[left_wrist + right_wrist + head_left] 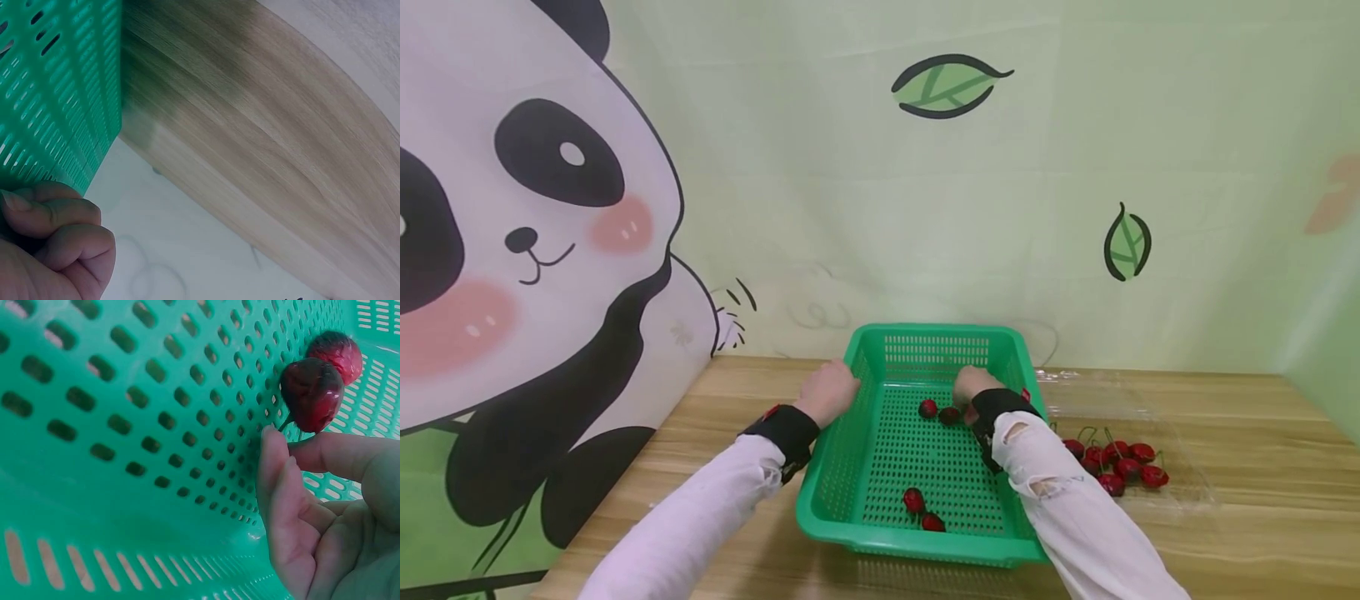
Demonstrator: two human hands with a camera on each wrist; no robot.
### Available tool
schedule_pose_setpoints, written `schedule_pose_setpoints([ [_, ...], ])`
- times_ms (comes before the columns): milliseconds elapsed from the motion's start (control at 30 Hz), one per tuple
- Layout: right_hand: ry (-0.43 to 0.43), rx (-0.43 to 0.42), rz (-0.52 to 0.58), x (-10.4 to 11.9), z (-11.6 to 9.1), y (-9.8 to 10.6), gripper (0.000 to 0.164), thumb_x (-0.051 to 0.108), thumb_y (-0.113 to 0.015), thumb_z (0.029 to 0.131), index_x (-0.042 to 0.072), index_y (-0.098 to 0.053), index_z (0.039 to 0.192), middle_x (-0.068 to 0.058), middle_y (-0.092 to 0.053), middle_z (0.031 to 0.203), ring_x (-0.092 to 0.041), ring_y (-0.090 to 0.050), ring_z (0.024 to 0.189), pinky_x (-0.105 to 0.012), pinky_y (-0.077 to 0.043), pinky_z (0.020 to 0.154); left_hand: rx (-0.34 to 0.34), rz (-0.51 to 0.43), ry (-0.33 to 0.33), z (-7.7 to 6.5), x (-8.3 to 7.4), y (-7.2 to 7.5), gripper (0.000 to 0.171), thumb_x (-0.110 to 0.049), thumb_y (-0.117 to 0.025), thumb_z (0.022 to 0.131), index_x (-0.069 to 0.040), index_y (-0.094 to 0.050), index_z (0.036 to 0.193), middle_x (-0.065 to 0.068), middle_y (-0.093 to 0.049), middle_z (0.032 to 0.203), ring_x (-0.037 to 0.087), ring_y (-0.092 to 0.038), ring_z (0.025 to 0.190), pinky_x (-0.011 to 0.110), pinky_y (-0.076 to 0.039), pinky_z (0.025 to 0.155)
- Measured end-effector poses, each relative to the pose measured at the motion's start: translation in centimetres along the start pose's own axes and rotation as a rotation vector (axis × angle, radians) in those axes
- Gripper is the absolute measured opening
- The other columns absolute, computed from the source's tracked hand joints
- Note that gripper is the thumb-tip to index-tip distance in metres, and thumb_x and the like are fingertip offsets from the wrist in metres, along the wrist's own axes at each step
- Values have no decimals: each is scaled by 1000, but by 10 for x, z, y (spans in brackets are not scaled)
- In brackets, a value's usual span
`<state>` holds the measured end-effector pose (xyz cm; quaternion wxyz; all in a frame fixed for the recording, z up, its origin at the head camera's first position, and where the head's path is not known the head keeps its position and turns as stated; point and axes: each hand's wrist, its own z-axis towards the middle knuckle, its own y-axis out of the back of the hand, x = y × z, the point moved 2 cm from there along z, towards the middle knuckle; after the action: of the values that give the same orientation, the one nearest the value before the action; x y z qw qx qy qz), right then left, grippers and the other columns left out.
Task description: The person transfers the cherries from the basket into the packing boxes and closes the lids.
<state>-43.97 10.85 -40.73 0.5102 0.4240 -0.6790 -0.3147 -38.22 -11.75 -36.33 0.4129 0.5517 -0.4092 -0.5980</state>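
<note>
A green plastic basket [925,546] with slotted walls stands on the table. My left hand [831,392] is at its left rim, fingers curled around the edge; in the left wrist view, the bent fingers [78,244] lie against the slotted wall. Inside the basket, my right hand [976,383] pinches the stem of a dark red cherry [312,394] between thumb and forefinger. A second cherry [340,359] lies right behind it. Towards the front of the basket are two more cherries, one [913,500] beside the other [933,522].
To the right of the basket, several stemmed cherries [1127,471] lie in a clear plastic tray [1183,492]. The wooden tabletop [1262,467] runs back to a printed cloth wall [850,208] with a panda on it. My right forearm crosses the basket's right rim.
</note>
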Motion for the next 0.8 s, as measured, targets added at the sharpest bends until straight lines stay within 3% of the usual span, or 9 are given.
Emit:
schedule_pose_setpoints([
  [267,-22,35,18,2,0,0,19,-9,-58,90,2,-56,74,-6,-56,47,-10,-55,37,-18,-44,42,5,-18,7,-1,0,1,35,-20,-52,104,12,-61,115,27,-67,113,41,-69,104,52,-58,84],
  [400,-17,46,-2,6,-5,4,37,-13,-54,86,12,-40,62,-2,-49,44,-8,-50,36,-18,-36,42,9,-18,8,-1,0,1,34,-20,-52,104,11,-61,115,26,-67,114,39,-69,104,51,-58,84],
  [567,23,85,-29,11,-14,10,52,-14,-55,88,17,-24,60,3,-35,47,-5,-42,40,-20,-30,45,11,-11,6,-1,0,1,34,-20,-52,104,11,-61,114,26,-68,113,39,-70,103,50,-59,83],
  [667,55,98,-15,13,-19,13,52,-12,-55,91,16,-27,57,3,-34,49,-6,-42,41,-21,-30,46,10,-8,6,-1,0,2,34,-20,-52,104,11,-61,114,26,-68,113,39,-70,103,51,-59,84],
  [800,69,82,17,17,-25,18,44,-7,-53,92,12,-41,55,0,-44,50,-7,-48,40,-19,-35,44,3,-5,-6,-2,-1,3,34,-20,-52,104,12,-61,113,27,-68,112,40,-70,103,51,-59,84],
])
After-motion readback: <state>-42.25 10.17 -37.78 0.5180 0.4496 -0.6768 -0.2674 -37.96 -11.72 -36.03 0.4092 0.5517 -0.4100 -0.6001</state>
